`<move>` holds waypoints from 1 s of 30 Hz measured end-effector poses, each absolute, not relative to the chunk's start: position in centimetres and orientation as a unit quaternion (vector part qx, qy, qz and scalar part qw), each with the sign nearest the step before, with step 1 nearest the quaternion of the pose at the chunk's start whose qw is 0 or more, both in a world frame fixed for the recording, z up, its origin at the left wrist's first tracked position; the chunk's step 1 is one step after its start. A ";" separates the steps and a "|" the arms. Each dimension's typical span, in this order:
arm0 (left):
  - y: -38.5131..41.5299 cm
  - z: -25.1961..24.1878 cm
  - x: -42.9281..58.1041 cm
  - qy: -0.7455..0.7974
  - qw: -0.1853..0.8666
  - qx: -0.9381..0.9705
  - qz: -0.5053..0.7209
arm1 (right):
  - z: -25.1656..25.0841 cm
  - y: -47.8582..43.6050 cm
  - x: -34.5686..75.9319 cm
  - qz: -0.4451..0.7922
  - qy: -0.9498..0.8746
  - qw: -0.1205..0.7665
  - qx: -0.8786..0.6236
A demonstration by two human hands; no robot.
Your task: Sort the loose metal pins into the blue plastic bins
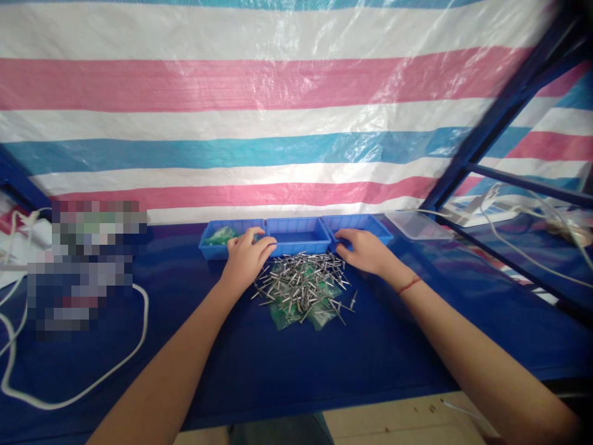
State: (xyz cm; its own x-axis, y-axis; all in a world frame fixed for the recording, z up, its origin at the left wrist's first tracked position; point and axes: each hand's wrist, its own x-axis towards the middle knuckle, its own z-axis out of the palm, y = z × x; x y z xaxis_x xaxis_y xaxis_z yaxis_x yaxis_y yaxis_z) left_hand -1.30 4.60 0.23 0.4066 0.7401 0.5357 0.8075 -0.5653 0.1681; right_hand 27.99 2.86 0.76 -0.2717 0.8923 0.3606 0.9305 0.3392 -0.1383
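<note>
Three blue bins stand in a row at the back of the blue table. Small green bags [219, 236] lie in the left bin [214, 251]. My left hand [247, 256] is at the front edge of the left bin, fingers apart and nothing seen in them. The middle bin [296, 229] shows a bare floor. My right hand [364, 250] touches the front of the right bin [377, 226], with its fingers curled near the rim; its fingertips are partly hidden. Between my hands, a heap of metal rivets [303, 281] lies over green plastic bags [283, 316].
A clear plastic lid [417, 225] lies right of the bins. A white cable [144, 315] loops over the table's left side, near a blurred pile [83, 278]. Blue metal frame bars [491, 114] rise at the right, before a striped sheet [278, 80].
</note>
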 end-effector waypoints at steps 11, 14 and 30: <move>4.4 0.5 -1.1 -0.469 0.065 -0.838 -0.272 | 0.6 1.1 26.7 -0.113 -0.765 0.261 -0.578; 3.8 1.0 -0.8 -0.474 0.070 -0.834 -0.274 | 1.7 -0.8 25.0 -0.061 -0.809 0.317 -0.492; -2.1 7.4 -0.7 -0.432 -0.161 -0.887 -0.033 | 1.0 -3.3 21.2 0.035 -0.914 0.250 -0.317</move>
State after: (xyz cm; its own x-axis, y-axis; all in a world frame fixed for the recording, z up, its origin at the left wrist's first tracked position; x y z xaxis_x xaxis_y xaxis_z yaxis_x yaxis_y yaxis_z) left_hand -0.72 -2.07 7.41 0.6242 0.7772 -0.0799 0.7559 -0.5748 0.3135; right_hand 21.21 -3.34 0.98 -0.6740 0.5977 0.4342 0.5628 0.7961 -0.2224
